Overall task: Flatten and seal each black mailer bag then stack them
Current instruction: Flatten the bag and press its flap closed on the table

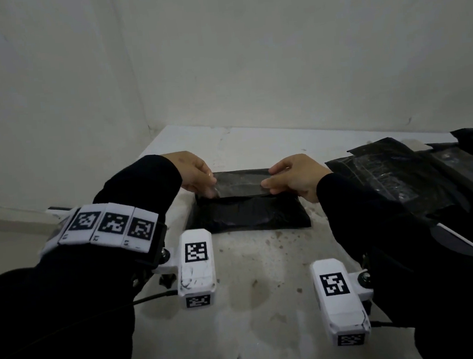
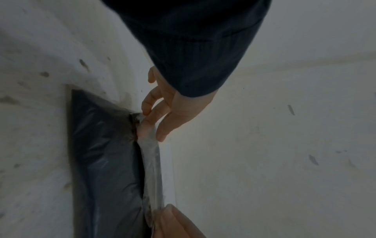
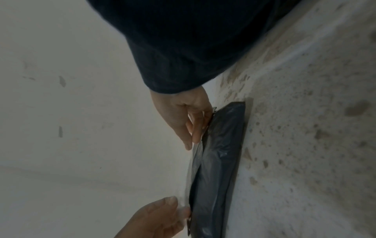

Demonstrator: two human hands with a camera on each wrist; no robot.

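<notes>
The flap [image 1: 240, 185] of the mailer bag [image 1: 249, 214] is pinched at either end — left hand [image 1: 193, 170], right hand [image 1: 298, 175] — and held taut between them, presumably for a straight seal.

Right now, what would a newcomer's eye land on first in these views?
The black mailer bag lying mid-table, its flap lifted, the left hand and right hand each pinching one end. Then the pile of black bags at the right, and the stained white table.
</notes>
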